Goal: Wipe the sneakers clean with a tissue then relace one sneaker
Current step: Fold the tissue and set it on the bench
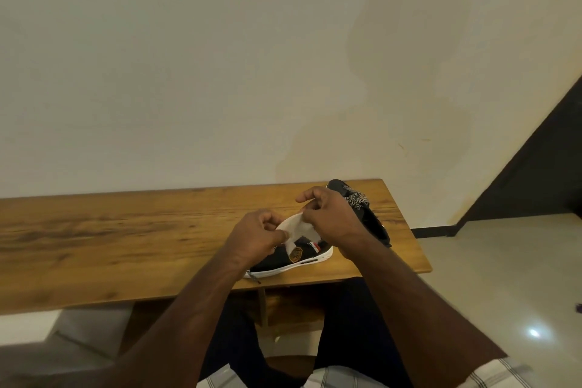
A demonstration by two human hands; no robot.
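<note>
Left hand [256,231] pinches the left edge of a white tissue [297,227], fingers curled on it. Right hand [327,214] pinches the tissue's top right edge, thumb sticking out left. Tissue held stretched between both hands, above the near sneaker [293,258], which lies on its side at the tabletop [126,239] front edge, right part. 2nd sneaker [365,214] stands behind the right hand, near the back right corner, laces on top.

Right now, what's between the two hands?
In the head view, a white tissue stretches between the left hand and the right hand; both pinch it above the near sneaker on the table.
</note>
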